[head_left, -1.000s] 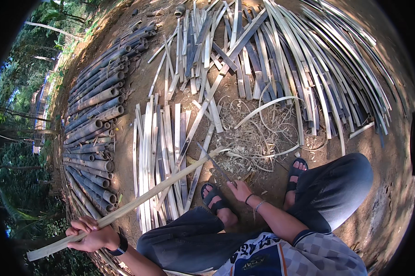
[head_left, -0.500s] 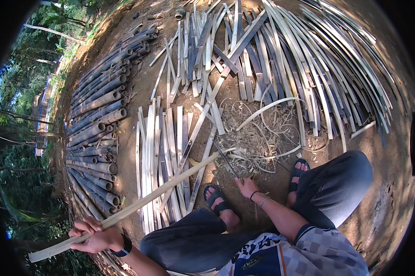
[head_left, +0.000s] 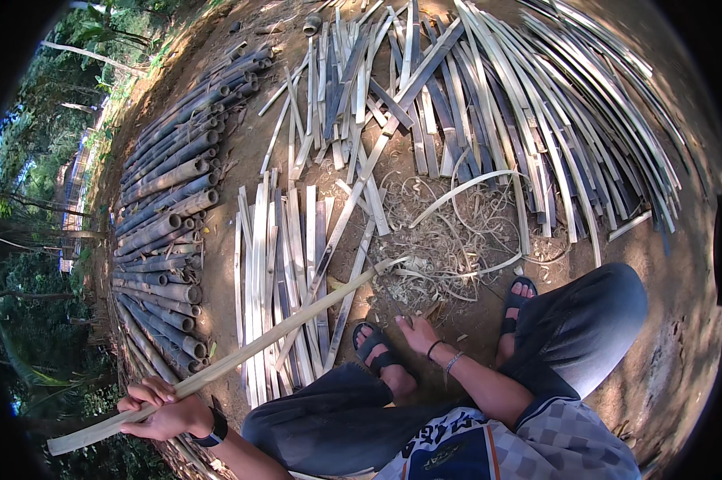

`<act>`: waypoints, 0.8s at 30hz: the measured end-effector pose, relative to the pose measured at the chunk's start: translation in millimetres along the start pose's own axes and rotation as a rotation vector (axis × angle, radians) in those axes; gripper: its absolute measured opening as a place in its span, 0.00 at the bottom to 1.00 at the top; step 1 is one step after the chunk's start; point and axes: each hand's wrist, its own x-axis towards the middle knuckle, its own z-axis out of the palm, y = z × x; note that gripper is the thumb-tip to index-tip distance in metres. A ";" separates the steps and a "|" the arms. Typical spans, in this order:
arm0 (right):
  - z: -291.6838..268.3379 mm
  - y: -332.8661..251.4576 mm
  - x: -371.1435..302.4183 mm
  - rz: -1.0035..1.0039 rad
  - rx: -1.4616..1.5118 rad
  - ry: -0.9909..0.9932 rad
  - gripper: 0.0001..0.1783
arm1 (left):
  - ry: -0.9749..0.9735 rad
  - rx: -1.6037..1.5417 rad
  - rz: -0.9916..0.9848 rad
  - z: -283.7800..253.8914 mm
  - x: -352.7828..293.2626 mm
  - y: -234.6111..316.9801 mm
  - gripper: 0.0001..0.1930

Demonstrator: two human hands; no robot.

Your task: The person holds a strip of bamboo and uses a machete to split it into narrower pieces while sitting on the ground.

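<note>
A long pale bamboo strip (head_left: 289,322) slants from the lower left up to the edge of a heap of curly shavings (head_left: 449,240). My left hand (head_left: 162,410), a dark band on its wrist, is closed round the strip close to its lower-left end. My right hand (head_left: 416,334) is closed on the handle of a thin knife, just below the strip's far end and apart from it. The knife's dark blade is faint against the soil and hard to make out. A thin curled piece shows at the strip's far tip.
Dark bamboo poles (head_left: 169,228) lie in a row at the left. Split bamboo slats (head_left: 285,264) lie beyond my left leg, and a large spread of long slats (head_left: 537,120) covers the far right. My sandalled feet (head_left: 377,352) flank the near side of the shavings.
My right hand has drawn back slightly to the left and down, and the knife blade has come away from the strip's far end. My left hand and the strip have barely moved.
</note>
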 end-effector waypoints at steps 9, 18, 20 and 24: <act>-13.3 33.9 22.8 0.196 -0.041 0.011 0.29 | -0.044 -0.033 0.004 0.1 -0.4 -2.9 0.25; -22.6 -1.9 0.6 -0.287 -0.147 -0.181 0.27 | -0.004 -0.001 0.000 1.3 -3.6 -1.5 0.25; -24.1 28.9 3.5 -0.061 -0.141 -0.098 0.28 | -0.035 -0.034 -0.013 -0.6 -2.2 -2.6 0.25; -12.1 31.6 6.4 0.157 -0.095 -0.007 0.30 | 0.028 0.008 0.015 11.6 -4.9 -0.7 0.24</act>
